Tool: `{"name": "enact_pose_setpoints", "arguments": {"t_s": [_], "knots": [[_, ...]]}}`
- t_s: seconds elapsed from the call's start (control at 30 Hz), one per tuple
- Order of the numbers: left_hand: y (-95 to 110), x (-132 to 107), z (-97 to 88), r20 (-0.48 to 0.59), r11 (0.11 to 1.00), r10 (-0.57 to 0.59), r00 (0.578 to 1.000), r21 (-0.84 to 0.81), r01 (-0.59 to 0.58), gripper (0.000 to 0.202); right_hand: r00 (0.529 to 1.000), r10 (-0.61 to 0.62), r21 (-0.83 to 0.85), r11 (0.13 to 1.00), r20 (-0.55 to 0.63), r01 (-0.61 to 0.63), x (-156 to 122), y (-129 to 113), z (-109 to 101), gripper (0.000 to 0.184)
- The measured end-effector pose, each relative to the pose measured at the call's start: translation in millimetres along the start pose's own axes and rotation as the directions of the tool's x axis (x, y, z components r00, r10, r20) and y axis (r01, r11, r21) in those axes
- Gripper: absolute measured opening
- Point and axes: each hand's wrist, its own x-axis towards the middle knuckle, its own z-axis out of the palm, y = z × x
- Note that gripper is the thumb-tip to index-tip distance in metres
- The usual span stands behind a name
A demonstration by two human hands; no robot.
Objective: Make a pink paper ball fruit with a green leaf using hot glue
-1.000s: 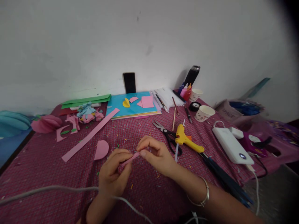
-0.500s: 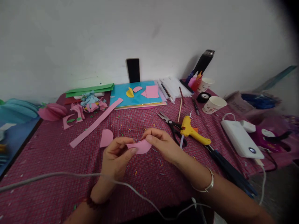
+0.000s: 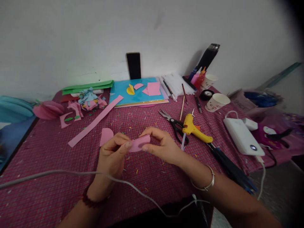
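Observation:
Between my two hands is a small piece of pink paper (image 3: pixel 138 145), folded with a straight upper edge and a curved lower one. My left hand (image 3: pixel 113 153) pinches its left end between thumb and fingers. At the other end, my right hand (image 3: pixel 162 145) grips it with the thumb below and fingers along the top edge. Just beyond my left hand a pink half-round paper (image 3: pixel 106 136) lies on the checked cloth. Right of my right hand are black-handled scissors (image 3: pixel 175 124) and a yellow glue gun (image 3: pixel 196 130).
A long pink paper strip (image 3: pixel 95 122) lies at the left, near paper scraps (image 3: pixel 87 98). Coloured sheets (image 3: pixel 123 91) and a phone (image 3: pixel 133 66) are at the back. Paper cups (image 3: pixel 217 103) and a white power bank (image 3: pixel 243 134) stand right. A grey cable (image 3: pixel 71 172) crosses in front.
My right thumb has shifted from the paper's top edge to its lower side. The paper is tilted up on the right. The whole view has shifted slightly.

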Motion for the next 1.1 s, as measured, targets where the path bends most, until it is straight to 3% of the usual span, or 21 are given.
{"name": "enact_pose_setpoints", "arguments": {"t_s": [0.17,0.27,0.4,0.53,0.7,0.93,1.1], "knots": [[-1,3,-2.2,-0.062,0.998,-0.062,0.996,-0.013,0.062,0.018,0.998,0.002,-0.053,0.999,-0.07,-0.006,2,1,-1,0.013],[-6,3,-3.8,0.043,0.971,-0.111,0.993,0.217,0.099,0.011,0.99,-0.064,-0.172,0.984,-0.124,0.042,2,-2,-1,0.01],[-10,-1,-0.3,0.197,0.846,-0.116,0.973,0.534,-0.007,0.006,0.99,-0.13,-0.297,0.949,-0.063,0.105,0,-4,0,0.008],[-7,-6,3.9,0.211,0.822,0.022,0.977,0.552,-0.138,0.007,0.99,-0.142,-0.295,0.947,-0.029,0.127,-3,-4,1,0.008],[-3,-5,0.2,0.222,0.773,0.225,0.949,0.553,-0.313,0.009,0.991,-0.132,-0.256,0.959,-0.014,0.124,-1,-3,0,0.006],[-5,-2,-2.3,0.211,0.658,0.353,0.912,0.637,-0.402,0.007,0.992,-0.13,-0.287,0.95,0.002,0.125,3,6,-2,0.01],[-3,-6,-2.7,0.209,0.643,0.452,0.868,0.597,-0.479,0.018,0.985,-0.171,-0.312,0.937,-0.02,0.156,3,8,-2,0.012]]}}
